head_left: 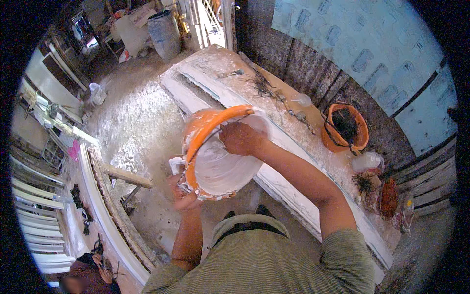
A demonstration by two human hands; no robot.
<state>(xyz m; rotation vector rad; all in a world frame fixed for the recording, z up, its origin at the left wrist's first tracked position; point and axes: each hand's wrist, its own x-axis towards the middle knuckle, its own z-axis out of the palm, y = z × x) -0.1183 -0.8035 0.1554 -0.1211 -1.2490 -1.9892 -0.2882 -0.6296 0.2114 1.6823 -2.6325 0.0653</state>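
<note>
In front of my body an orange bucket (229, 169) is tilted with its mouth toward me, its inside and rim smeared with white plaster. My left hand (184, 196) is closed on the bucket's lower left rim, and white paste coats its fingers. Reaching into the mouth, my right hand (241, 139) is curled near the inner wall. Its fingertips are turned away, so what they hold, if anything, is hidden. Just beyond the bucket, a long white plaster strip (279, 185) runs along the workbench (232, 73).
Another orange bucket (337, 139) with dark stuff inside stands on the bench's right side, near a clear plastic bag (368, 161). A curved white moulding (105, 208) on a wooden frame lies left. A blue drum (164, 36) stands far back. Another person (90, 274) is at lower left.
</note>
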